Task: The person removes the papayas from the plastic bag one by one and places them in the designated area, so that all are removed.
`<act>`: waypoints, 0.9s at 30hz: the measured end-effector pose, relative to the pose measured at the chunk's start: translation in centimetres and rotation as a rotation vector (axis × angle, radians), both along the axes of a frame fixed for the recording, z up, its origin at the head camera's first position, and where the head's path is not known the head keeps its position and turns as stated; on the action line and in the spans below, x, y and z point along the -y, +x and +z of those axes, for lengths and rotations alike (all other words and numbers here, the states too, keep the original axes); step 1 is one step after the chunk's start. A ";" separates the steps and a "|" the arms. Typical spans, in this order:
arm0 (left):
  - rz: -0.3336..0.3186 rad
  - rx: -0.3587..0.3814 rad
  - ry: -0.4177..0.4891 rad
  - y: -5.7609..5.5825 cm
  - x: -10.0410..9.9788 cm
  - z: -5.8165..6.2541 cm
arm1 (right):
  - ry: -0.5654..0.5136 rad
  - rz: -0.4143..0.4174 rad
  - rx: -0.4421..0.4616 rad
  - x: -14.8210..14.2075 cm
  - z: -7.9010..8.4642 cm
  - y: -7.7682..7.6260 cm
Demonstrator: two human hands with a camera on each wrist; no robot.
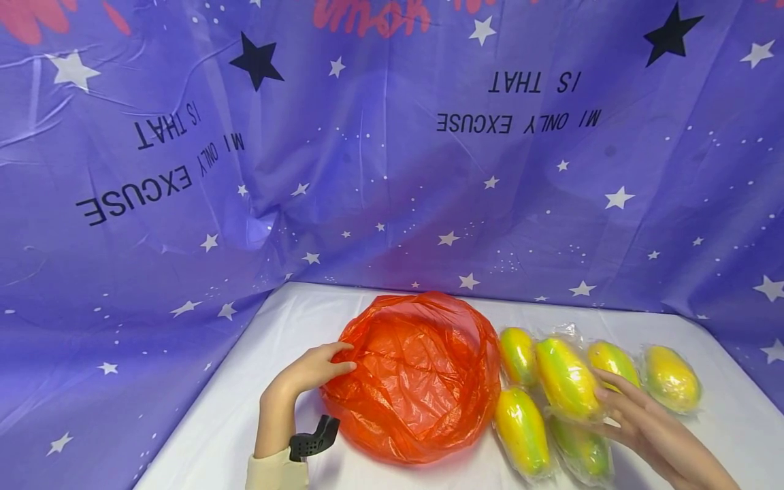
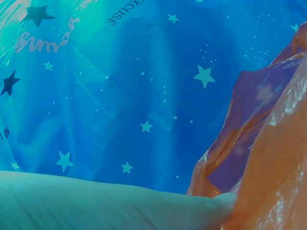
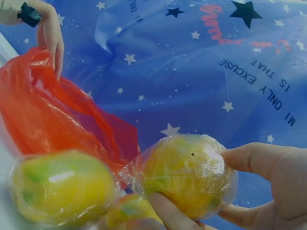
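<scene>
A red plastic bag stands with its mouth wide and facing up on the white-covered table. At its left rim my left hand holds the thin film, thumb and fingers at the edge. My right hand grips a yellow-green papaya wrapped in clear film. In the right wrist view, thumb and fingers close round this papaya from the right. It overlaps other wrapped papayas, one at the front and one behind, close beside the bag.
More wrapped papayas lie to the right, one by my fingers and one farther out. Another papaya sits near the front. A purple star-printed cloth hangs behind and left of the white table.
</scene>
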State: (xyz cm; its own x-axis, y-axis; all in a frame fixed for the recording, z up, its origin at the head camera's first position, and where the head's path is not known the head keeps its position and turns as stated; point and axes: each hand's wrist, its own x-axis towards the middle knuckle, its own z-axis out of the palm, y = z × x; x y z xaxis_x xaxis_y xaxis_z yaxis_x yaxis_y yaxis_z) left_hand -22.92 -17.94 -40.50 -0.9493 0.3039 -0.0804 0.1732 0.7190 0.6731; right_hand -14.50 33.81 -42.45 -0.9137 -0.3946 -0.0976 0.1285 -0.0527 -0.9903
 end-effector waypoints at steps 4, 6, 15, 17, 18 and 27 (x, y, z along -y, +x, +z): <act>0.001 0.003 -0.001 0.0 0.0 0.1 | -0.020 -0.009 0.014 -0.7 -0.3 0.1; 0.001 0.007 0.001 0.1 0.1 0.2 | -0.043 0.002 0.004 -1.2 -0.5 0.1; 0.008 0.008 -0.007 0.1 0.4 0.2 | 0.212 -0.146 0.035 -2.6 -0.9 0.5; 0.007 0.007 -0.007 0.1 0.4 0.1 | 0.263 -0.175 0.102 -2.9 -0.8 0.7; 0.006 0.006 -0.007 0.1 0.4 0.1 | 0.280 -0.187 0.138 -3.1 -0.8 0.7; 0.006 0.010 -0.003 0.0 0.3 0.1 | 0.283 -0.340 0.369 -5.4 -1.1 1.6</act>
